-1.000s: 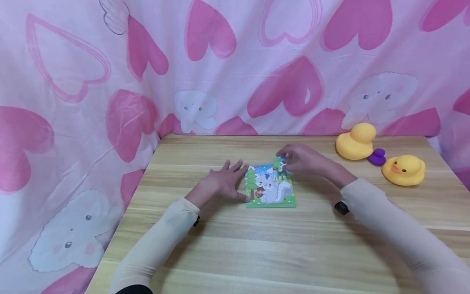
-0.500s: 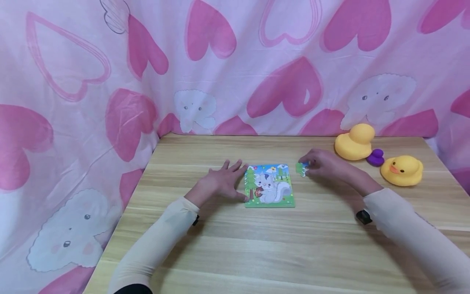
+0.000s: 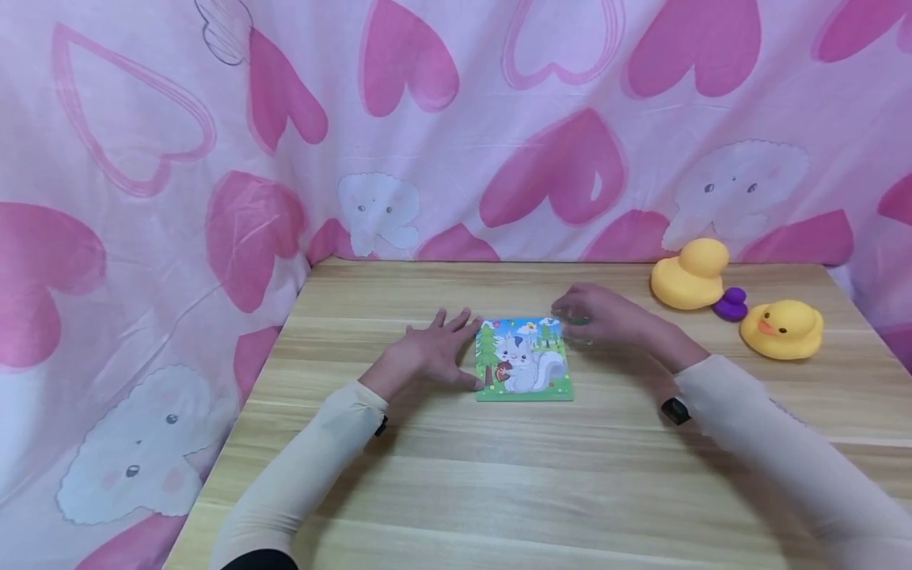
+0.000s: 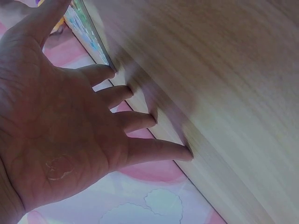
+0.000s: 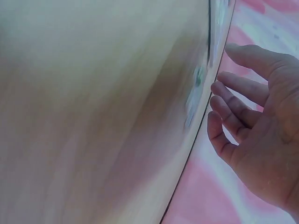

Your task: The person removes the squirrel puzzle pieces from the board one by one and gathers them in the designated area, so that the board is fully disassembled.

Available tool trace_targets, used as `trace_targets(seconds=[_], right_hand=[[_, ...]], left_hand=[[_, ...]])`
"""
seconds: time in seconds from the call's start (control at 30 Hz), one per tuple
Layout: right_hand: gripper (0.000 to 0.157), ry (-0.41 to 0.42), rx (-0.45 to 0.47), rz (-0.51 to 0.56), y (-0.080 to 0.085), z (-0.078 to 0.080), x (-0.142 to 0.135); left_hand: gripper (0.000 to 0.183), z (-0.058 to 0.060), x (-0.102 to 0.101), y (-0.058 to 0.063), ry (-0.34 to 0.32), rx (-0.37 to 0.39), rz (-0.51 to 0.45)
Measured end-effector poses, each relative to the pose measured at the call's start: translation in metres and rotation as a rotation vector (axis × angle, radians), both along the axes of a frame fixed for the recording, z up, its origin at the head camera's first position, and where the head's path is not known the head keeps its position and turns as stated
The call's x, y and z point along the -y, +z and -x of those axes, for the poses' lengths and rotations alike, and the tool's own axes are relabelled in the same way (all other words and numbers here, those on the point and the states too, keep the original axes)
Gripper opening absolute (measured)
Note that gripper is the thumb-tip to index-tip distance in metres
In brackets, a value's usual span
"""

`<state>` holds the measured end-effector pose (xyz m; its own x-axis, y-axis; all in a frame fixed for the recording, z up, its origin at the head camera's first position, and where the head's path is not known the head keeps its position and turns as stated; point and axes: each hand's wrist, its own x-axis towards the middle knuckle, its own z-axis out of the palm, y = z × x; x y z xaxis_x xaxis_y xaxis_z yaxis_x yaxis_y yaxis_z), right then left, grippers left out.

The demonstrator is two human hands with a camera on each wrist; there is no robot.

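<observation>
A square puzzle (image 3: pixel 523 360) with a squirrel picture lies flat on the wooden table. My left hand (image 3: pixel 438 352) is beside its left edge, fingers spread, with thumb and index finger touching that edge; the left wrist view shows this left hand (image 4: pixel 70 116) with its fingertips down on the wood. At the upper right corner of the puzzle is my right hand (image 3: pixel 602 313), loosely bent. A green and white puzzle piece (image 5: pixel 192 95) lies on the table just right of the puzzle, mostly covered by that hand in the head view. Between the fingers of the right hand (image 5: pixel 261 107) I see nothing.
Two yellow rubber ducks, one at the back (image 3: pixel 687 277) and one nearer (image 3: pixel 782 331), stand at the right with a small purple duck (image 3: pixel 730 305) between them. A pink heart-patterned cloth (image 3: pixel 442 142) hangs behind the wooden table (image 3: pixel 527 491).
The right hand carried the puzzle piece from the upper right corner to the table at the right, let go of it, and moved back left to the puzzle. The left hand stayed put.
</observation>
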<state>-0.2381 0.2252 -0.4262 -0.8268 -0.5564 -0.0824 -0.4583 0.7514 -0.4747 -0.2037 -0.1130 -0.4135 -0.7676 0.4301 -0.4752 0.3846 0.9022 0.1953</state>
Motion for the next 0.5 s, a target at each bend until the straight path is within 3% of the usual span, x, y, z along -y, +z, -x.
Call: trace_targets(seconds=[0.33, 0.5], right_hand=[[0.047, 0.04, 0.013, 0.039, -0.007, -0.005, 0.054], [0.052, 0.049, -0.019, -0.031, -0.009, -0.01, 0.069]], left_hand=[[0.115, 0.0, -0.001, 0.0, -0.002, -0.002, 0.012], [0.116, 0.001, -0.001, 0.0, -0.007, 0.0, 0.014]])
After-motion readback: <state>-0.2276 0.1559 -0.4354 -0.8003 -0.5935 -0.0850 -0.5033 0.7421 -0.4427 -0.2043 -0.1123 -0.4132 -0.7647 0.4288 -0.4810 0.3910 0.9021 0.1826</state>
